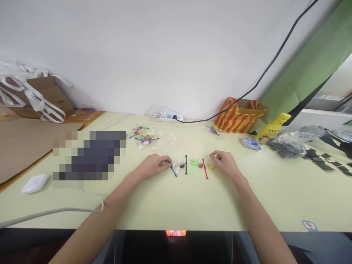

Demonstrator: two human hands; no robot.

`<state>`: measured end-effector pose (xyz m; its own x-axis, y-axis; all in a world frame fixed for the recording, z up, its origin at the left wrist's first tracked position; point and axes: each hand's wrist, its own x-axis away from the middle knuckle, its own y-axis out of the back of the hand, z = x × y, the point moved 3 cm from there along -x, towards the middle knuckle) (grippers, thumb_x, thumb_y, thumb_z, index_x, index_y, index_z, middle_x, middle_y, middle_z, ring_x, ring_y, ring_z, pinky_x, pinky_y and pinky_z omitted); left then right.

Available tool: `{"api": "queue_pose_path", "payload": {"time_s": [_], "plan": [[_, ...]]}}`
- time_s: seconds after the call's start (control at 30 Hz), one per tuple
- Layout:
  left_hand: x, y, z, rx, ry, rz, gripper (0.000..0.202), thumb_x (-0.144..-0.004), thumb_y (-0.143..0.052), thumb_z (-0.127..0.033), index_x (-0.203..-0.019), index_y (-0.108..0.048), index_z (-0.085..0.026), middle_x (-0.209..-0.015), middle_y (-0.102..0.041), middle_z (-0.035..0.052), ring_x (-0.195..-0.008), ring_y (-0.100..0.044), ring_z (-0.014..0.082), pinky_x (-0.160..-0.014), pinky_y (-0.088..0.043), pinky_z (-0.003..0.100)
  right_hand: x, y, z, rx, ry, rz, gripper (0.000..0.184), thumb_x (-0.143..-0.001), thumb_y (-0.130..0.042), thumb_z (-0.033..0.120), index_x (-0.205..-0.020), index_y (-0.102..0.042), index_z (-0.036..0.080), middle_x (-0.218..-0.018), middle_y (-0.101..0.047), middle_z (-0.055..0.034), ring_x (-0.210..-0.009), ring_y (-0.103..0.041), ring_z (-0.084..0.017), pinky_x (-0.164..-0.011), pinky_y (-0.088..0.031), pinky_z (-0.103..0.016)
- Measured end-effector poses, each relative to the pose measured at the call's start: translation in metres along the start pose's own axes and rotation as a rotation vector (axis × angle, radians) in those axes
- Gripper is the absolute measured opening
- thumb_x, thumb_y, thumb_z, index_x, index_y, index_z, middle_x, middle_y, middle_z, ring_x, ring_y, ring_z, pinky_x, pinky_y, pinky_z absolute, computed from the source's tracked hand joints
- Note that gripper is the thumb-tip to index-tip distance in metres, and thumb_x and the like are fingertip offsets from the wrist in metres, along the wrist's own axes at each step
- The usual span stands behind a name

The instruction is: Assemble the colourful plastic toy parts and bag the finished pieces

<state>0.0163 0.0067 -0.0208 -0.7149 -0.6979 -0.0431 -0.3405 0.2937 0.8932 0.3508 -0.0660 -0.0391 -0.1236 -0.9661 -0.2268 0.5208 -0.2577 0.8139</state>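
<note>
In the head view a row of small plastic arrow-tipped sticks and round pieces lies on the pale table (176, 205). My left hand (154, 165) is closed at the row's left end, its fingertips on the upper part of a blue stick (174, 171). Beside it come a white stick (179, 161), a black stick (186, 165), crossed green sticks (194, 166) and a red stick (205, 169). My right hand (226, 164) has its fingers curled together just above a yellow round piece (210, 167) and a yellow stick (220, 174); whatever they pinch is hidden.
Behind lie more colourful plastic pieces (143, 137), clear wrapping (166, 141) and a power strip (167, 117). To the right stand a striped bag (236, 117) and a yellow bottle (273, 128). A white case (35, 183), a cable (55, 211) and cardboard (35, 141) are left.
</note>
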Motion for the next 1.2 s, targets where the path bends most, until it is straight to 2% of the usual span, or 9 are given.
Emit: {"api": "queue_pose_path", "payload": {"time_s": [0.13,0.23,0.33,0.43,0.63,0.73,0.87,1.0,1.2], "plan": [[-0.001,0.002,0.001,0.039,-0.003,0.038,0.027,-0.097,-0.054,-0.045,-0.096,-0.071,-0.025,-0.058,-0.050,-0.0036,-0.057,-0.049,0.0140,-0.059,-0.029,0.025,0.000,-0.001,0.001,0.007,0.034,-0.011,0.040,-0.093,-0.049,0.051,-0.079,-0.071,0.020,-0.048,-0.051,0.0022,-0.048,-0.041,-0.013,-0.058,-0.033,-0.028],[-0.001,0.003,0.001,0.069,-0.010,0.066,0.026,-0.096,-0.054,-0.043,-0.088,-0.069,-0.023,-0.059,-0.051,-0.0036,-0.057,-0.048,0.0133,-0.059,-0.028,0.026,0.001,0.000,0.003,0.007,0.055,-0.026,0.041,-0.093,-0.049,0.051,-0.080,-0.071,0.020,-0.048,-0.051,0.0022,-0.047,-0.041,-0.013,-0.058,-0.034,-0.028],[0.001,0.005,0.001,0.076,-0.008,0.061,0.031,-0.094,-0.056,-0.043,-0.074,-0.060,-0.020,-0.059,-0.053,-0.0033,-0.056,-0.046,0.0121,-0.058,-0.029,0.025,0.002,0.000,0.007,0.006,0.069,-0.033,0.040,-0.094,-0.049,0.051,-0.081,-0.071,0.020,-0.049,-0.052,0.0023,-0.047,-0.042,-0.013,-0.058,-0.034,-0.028],[0.004,0.007,-0.001,0.069,-0.007,0.045,0.030,-0.091,-0.056,-0.036,-0.066,-0.050,-0.019,-0.057,-0.051,-0.0039,-0.054,-0.044,0.0110,-0.058,-0.031,0.025,0.003,-0.001,0.013,0.004,0.071,-0.029,0.038,-0.095,-0.049,0.050,-0.081,-0.070,0.021,-0.050,-0.051,0.0027,-0.048,-0.043,-0.013,-0.058,-0.034,-0.028],[0.010,0.016,-0.002,0.170,0.002,0.016,0.010,-0.084,-0.052,-0.021,-0.082,-0.043,-0.023,-0.063,-0.053,-0.0060,-0.058,-0.047,0.0117,-0.058,-0.034,0.023,0.007,-0.001,0.024,-0.025,0.109,-0.050,0.035,-0.096,-0.049,0.046,-0.081,-0.068,0.021,-0.051,-0.050,0.0035,-0.048,-0.041,-0.012,-0.057,-0.034,-0.026],[0.010,0.018,0.000,0.196,0.002,0.009,0.009,-0.085,-0.052,-0.020,-0.087,-0.043,-0.023,-0.066,-0.054,-0.0061,-0.059,-0.048,0.0119,-0.059,-0.036,0.024,0.010,-0.002,0.029,-0.061,0.130,-0.108,0.032,-0.097,-0.050,0.044,-0.084,-0.067,0.021,-0.052,-0.048,0.0044,-0.048,-0.040,-0.011,-0.057,-0.035,-0.026],[0.008,0.016,0.002,0.187,0.029,0.027,0.014,-0.086,-0.057,-0.027,-0.095,-0.048,-0.024,-0.067,-0.059,-0.0055,-0.062,-0.054,0.0136,-0.060,-0.037,0.025,0.013,-0.003,0.038,-0.104,0.176,-0.162,0.032,-0.097,-0.051,0.044,-0.085,-0.068,0.020,-0.051,-0.047,0.0045,-0.047,-0.039,-0.011,-0.055,-0.035,-0.025],[0.008,0.013,0.002,0.154,0.033,0.032,0.020,-0.086,-0.057,-0.027,-0.104,-0.052,-0.023,-0.073,-0.063,-0.0025,-0.067,-0.058,0.0155,-0.062,-0.039,0.026,0.014,-0.005,0.047,-0.112,0.215,-0.138,0.036,-0.098,-0.048,0.046,-0.085,-0.068,0.020,-0.052,-0.051,0.0028,-0.047,-0.042,-0.012,-0.055,-0.037,-0.026],[0.007,0.013,0.001,0.172,0.017,0.016,0.022,-0.083,-0.055,-0.022,-0.105,-0.054,-0.022,-0.079,-0.064,-0.0009,-0.067,-0.058,0.0140,-0.062,-0.042,0.025,0.016,-0.008,0.055,-0.119,0.227,-0.078,0.042,-0.100,-0.043,0.051,-0.087,-0.068,0.020,-0.056,-0.061,-0.0007,-0.048,-0.047,-0.013,-0.058,-0.040,-0.026]]}}
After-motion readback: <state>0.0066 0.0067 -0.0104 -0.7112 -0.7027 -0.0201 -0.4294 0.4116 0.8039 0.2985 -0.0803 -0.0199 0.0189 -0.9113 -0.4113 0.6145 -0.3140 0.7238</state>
